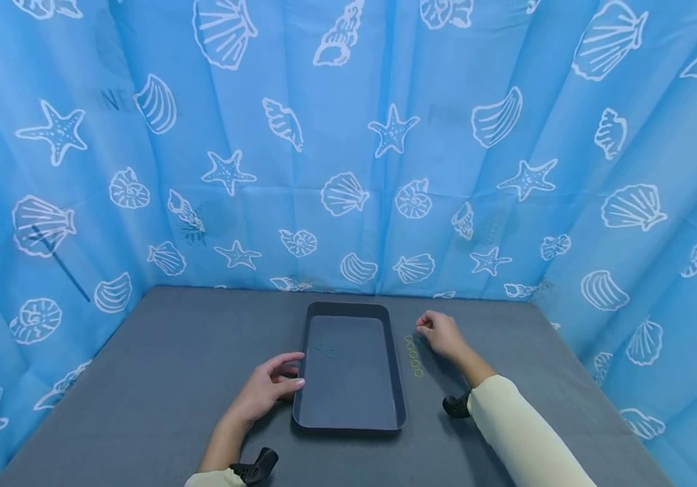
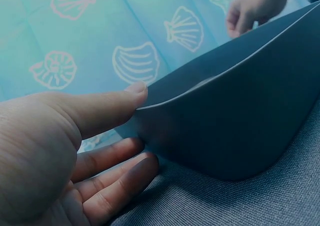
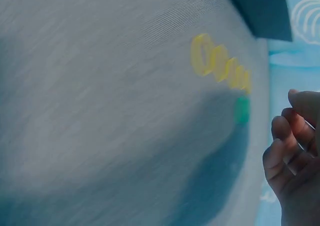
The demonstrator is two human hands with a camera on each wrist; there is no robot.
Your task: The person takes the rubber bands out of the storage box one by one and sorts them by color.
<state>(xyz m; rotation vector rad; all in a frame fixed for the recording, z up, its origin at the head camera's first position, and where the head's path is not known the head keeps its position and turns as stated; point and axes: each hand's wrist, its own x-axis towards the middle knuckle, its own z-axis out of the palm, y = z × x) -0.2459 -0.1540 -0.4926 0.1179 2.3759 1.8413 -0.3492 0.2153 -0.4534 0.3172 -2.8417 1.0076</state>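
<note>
A dark grey rectangular baking tray stands on the table. My left hand holds its left side, the thumb at the rim and the other fingers by the outer wall. Inside the tray lie two small green rings. My right hand hovers right of the tray, fingers bent, with nothing visible between them in the right wrist view. Below it, a green ring lies on the table beside a row of several yellow rings. The yellow row runs along the tray's right side.
A grey cloth covers the table. Blue curtains with white shells and starfish hang behind it and at both sides. Each wrist wears a black device.
</note>
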